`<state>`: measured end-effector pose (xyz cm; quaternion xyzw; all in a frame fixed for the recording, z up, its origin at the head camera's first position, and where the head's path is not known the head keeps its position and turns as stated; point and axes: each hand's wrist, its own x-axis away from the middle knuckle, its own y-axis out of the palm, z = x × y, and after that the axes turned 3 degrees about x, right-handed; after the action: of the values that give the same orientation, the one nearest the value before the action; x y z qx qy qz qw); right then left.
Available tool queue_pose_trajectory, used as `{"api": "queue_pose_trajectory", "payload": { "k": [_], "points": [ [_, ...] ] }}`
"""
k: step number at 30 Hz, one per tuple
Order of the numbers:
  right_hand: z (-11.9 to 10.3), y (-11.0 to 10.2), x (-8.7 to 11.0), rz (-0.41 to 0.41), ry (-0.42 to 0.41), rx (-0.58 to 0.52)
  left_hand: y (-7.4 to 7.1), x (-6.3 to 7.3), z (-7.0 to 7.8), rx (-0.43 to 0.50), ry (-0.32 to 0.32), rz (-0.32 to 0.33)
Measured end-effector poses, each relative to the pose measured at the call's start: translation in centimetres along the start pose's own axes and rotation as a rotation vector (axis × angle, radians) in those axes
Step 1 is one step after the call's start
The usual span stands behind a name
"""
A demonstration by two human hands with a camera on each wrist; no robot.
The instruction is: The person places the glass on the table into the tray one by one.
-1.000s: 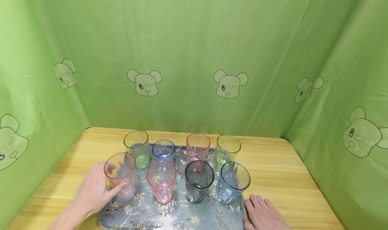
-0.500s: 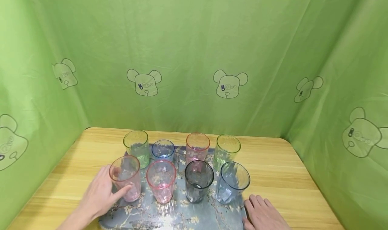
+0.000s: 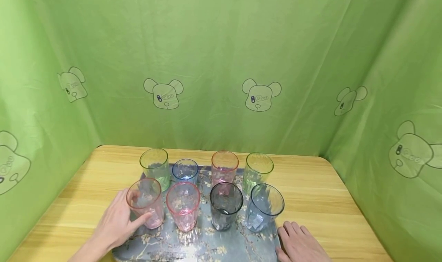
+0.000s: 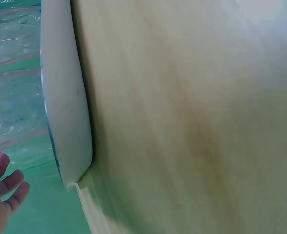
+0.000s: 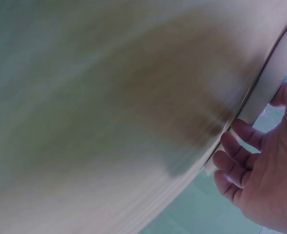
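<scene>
At the left of the front row, my left hand grips a clear pink glass. Its thumb lies across the near side, and the fingertips show through the far side. The glass stands upright on the blue floral tray, beside a second pink glass. In the left wrist view, several fingers of that hand appear loosely bent at the lower left. My right hand rests at the tray's right edge, fingers relaxed; in the right wrist view its fingers touch or nearly touch the tray's side.
The front row continues with a dark grey glass and a blue-grey glass. Behind stand a green glass, a blue glass, a red-rimmed glass and a yellow-green glass. Green curtains enclose the wooden table.
My left hand has slid the pink glass to the right over the tray, closer to the second pink glass. The right hand and the other glasses have stayed put.
</scene>
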<state>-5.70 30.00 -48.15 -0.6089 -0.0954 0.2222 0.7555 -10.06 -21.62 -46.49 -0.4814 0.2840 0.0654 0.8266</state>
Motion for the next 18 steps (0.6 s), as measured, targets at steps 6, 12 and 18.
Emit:
{"api": "queue_pose_trajectory", "payload": {
  "k": [6, 12, 18],
  "points": [
    [0.00, -0.01, -0.21, -0.017, 0.004, -0.008, -0.04, -0.04, 0.04, -0.003, 0.002, -0.006],
    [0.03, -0.10, -0.31, -0.044, 0.004, -0.026, -0.02, -0.14, 0.01, 0.008, -0.026, -0.024],
    [0.27, 0.05, -0.32, -0.040, -0.007, -0.047, -0.22, -0.08, -0.35, 0.035, -0.028, -0.048]
  ]
}}
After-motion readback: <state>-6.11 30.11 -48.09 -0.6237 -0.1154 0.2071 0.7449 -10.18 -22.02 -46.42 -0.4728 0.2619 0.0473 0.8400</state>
